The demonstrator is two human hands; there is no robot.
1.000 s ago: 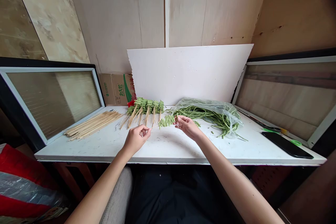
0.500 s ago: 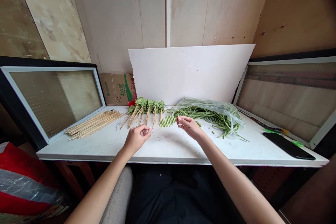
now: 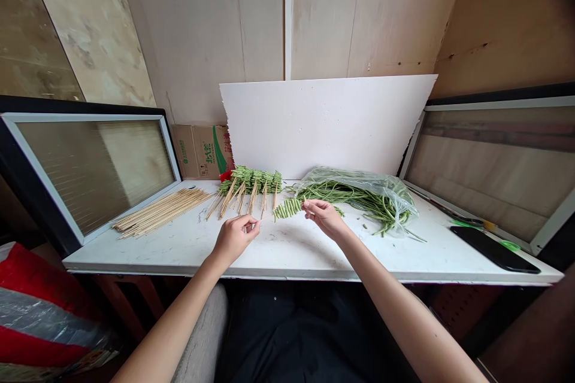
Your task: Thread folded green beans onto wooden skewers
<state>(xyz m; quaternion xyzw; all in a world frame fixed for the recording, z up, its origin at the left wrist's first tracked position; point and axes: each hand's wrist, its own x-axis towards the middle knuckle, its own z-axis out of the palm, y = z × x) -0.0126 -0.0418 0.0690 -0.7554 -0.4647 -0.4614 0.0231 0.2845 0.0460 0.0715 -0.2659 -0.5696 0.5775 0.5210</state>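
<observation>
My left hand (image 3: 236,236) pinches the bare end of a thin bamboo skewer (image 3: 266,217) above the table. Folded green bean (image 3: 287,209) is threaded in tight zigzags along the skewer's other part. At the right end of those folds, the fingertips of my right hand (image 3: 324,216) are closed on the bean. Behind my left hand lies a pile of filled bean skewers (image 3: 251,181), their bare sticks pointing toward me. Loose long green beans (image 3: 354,194) spill from a clear plastic bag (image 3: 381,182) beyond my right hand.
Bare bamboo skewers (image 3: 159,210) lie in a heap at the left of the white table (image 3: 287,257). A black phone (image 3: 494,248) rests near the right edge, with scissors (image 3: 462,218) behind it. A cardboard box (image 3: 202,152) and a white board (image 3: 327,125) stand at the back.
Both hands and the held skewer have shifted very slightly to the right. Each hand keeps its grip; the piles on the table look the same.
</observation>
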